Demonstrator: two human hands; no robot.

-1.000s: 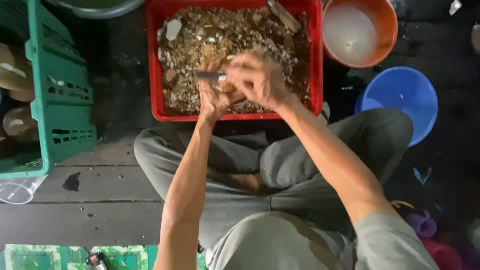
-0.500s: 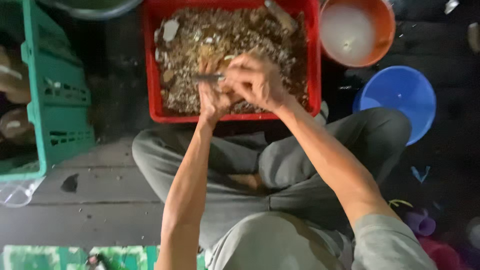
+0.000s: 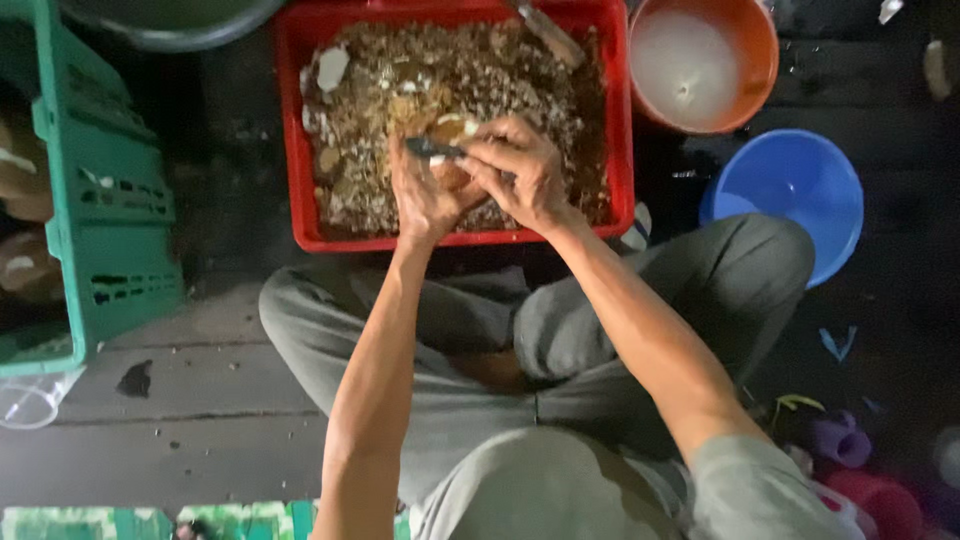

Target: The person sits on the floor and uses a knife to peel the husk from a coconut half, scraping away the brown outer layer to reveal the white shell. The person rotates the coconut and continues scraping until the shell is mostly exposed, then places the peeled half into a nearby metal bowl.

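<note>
- One red crate [image 3: 295,130], largest item, at twelve o'clock from the seated person; filled with a brown-grey heap of broken shells [image 3: 380,90], pale fragments showing at its ten o'clock corner.
- One green slatted crate [image 3: 110,200] at nine o'clock, well apart from the hands.
- One blue basin [image 3: 790,190] at three o'clock, beside the knee; nothing visible inside.
- One orange bucket [image 3: 760,60] at one o'clock, just beside the red crate, holding cloudy liquid.
- One left hand [image 3: 425,195], over the near half of the red crate, closed around a shell piece [image 3: 452,135], palm cupped beneath it.
- One right hand [image 3: 520,175], touching the left, fingers pinched shut on a small dark blade [image 3: 432,148] whose tip lies across the shell piece.
- Step in hand, by judgement: prying or scraping the shell piece open with the blade, held above the heap.
- Next move, by judgement: calls for a steady left-hand grip and a short controlled lever of the blade, pointed away from the cupping palm.
</note>
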